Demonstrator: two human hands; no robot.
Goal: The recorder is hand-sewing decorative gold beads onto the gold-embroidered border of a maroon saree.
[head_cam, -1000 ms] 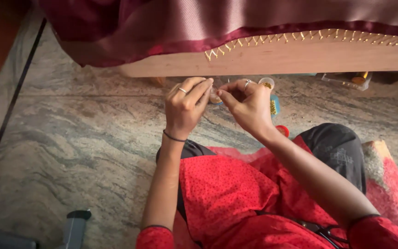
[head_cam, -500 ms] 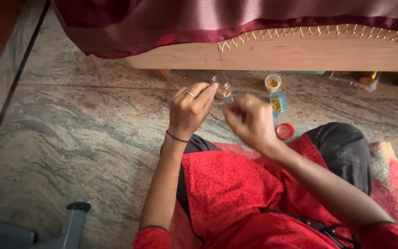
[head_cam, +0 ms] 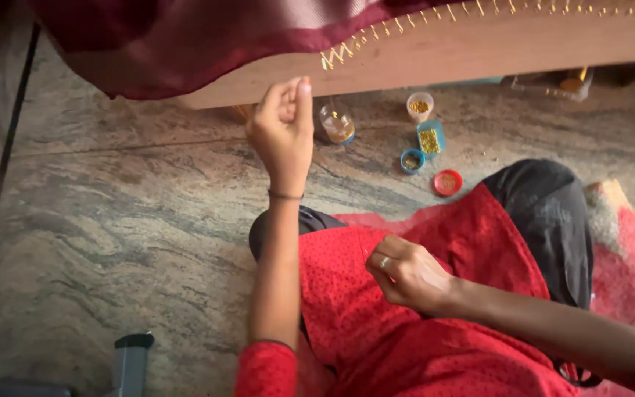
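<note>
Left hand is up at center top, fingertips pinched together right by the wooden frame edge with maroon cloth. Right hand sits lower center over the red garment, fingers curled shut; can't tell if it's holding anything. Five small bead containers on the floor upper right of center.

Glossy maroon cloth; smooth wood frame; polished stone floor.

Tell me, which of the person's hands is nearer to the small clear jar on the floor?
Left. The left hand is raised just beside the clear jar, fingers pinched together. The right hand is drawn back over the red-clothed lap, well away from it.
</note>
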